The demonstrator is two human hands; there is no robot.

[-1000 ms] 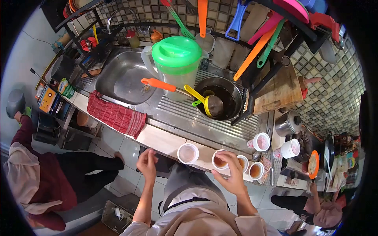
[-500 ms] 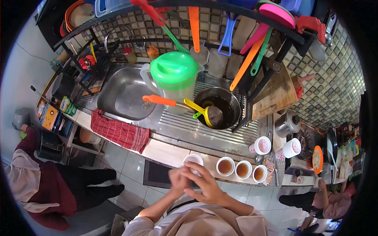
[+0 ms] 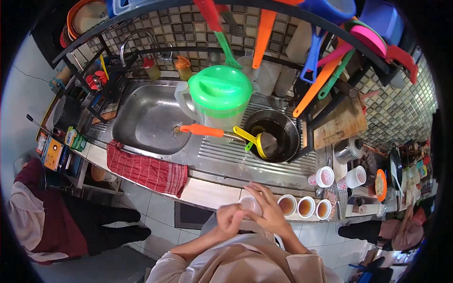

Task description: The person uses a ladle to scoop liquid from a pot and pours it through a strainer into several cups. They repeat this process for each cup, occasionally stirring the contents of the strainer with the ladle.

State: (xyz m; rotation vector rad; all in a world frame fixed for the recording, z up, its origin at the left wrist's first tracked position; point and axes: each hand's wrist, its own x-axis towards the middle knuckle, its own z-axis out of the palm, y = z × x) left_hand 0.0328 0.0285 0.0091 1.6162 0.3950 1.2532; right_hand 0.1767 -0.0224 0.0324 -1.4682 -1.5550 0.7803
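Observation:
My left hand point(image 3: 230, 220) is curled into a loose fist beside a small white cup point(image 3: 250, 204) at the counter's front edge; what it holds, if anything, is hidden. My right hand point(image 3: 267, 210) has its fingers stretched out along the cup's right side, its thumb pointing toward my left fist. Three white cups of brown liquid point(image 3: 306, 206) stand in a row to the right of my right hand. Farther back, a dark pot point(image 3: 295, 146) of dark liquid carries a yellow-handled strainer point(image 3: 266, 145) and an orange-handled ladle point(image 3: 203, 130).
A clear pitcher with a green lid point(image 3: 220, 92) stands by the sink point(image 3: 151, 118). A red cloth point(image 3: 146, 167) drapes over the counter edge. Stacked white cups point(image 3: 325, 177) sit at right. Utensils hang overhead. One person point(image 3: 52, 207) is at left, another point(image 3: 406, 231) at right.
The view has shifted, so the counter appears farther right. My hands, earlier overlapping in front of the cup, have moved slightly apart; my left fingers are now curled and my right fingers extend forward.

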